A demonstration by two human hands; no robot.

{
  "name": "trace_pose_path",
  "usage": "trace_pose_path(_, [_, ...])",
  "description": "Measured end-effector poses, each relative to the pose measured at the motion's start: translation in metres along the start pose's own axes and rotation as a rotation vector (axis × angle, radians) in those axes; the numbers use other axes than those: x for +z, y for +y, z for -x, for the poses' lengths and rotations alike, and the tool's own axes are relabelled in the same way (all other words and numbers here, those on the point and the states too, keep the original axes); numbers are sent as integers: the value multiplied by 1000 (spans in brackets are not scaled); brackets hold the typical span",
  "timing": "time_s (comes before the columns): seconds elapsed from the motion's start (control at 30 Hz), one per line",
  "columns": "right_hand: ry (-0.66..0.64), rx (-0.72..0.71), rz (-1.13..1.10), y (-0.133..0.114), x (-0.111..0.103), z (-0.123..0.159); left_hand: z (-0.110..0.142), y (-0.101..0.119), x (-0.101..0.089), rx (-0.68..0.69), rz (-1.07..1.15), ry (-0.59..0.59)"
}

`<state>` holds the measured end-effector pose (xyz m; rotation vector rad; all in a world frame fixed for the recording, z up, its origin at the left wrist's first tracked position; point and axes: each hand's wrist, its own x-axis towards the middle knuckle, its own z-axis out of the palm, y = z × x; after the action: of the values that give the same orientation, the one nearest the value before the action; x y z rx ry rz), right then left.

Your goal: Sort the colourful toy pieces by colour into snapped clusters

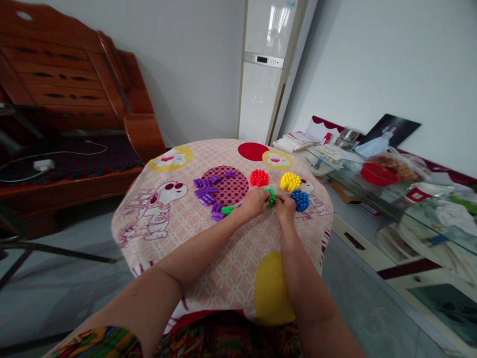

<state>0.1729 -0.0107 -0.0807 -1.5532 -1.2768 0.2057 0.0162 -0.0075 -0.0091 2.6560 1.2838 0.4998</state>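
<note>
My left hand [255, 202] and my right hand [285, 206] meet over a round table [223, 248] covered with a cartoon cloth. Both are closed on a small green cluster of plastic block pieces [271, 196] held between them. A red cluster [259, 177] and a yellow cluster [289, 181] sit just beyond the hands, and a blue cluster [300, 200] lies right of my right hand. Loose purple pieces [206, 194] are scattered left of my left hand, with one loose green piece [227, 210] by my left wrist.
A wooden bench [74, 99] stands at the left with a cable and charger on it. A tall white appliance [266, 69] is behind the table. A glass-topped cabinet [391, 199] at the right holds papers, a red bowl [378, 174] and bags.
</note>
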Motion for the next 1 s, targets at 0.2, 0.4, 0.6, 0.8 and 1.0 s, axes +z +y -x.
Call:
trace_pose_path(0.2, [-1,3,-10,1,1,1,5,-9,-2,-36,67,44])
trace_pose_path(0.4, [20,8,6,3,2,2,22,-60,-49,-83,60,-15])
trace_pose_path(0.6, [7,-2,11,4,1,1,49,-95,-68,-89,-53,-272])
trace_pose_path(0.8, [6,-2,8,2,1,1,58,-88,-59,-7,-84,-318])
trace_pose_path(1.0, [-5,11,-1,6,2,1,49,-92,-70,-64,-47,-245])
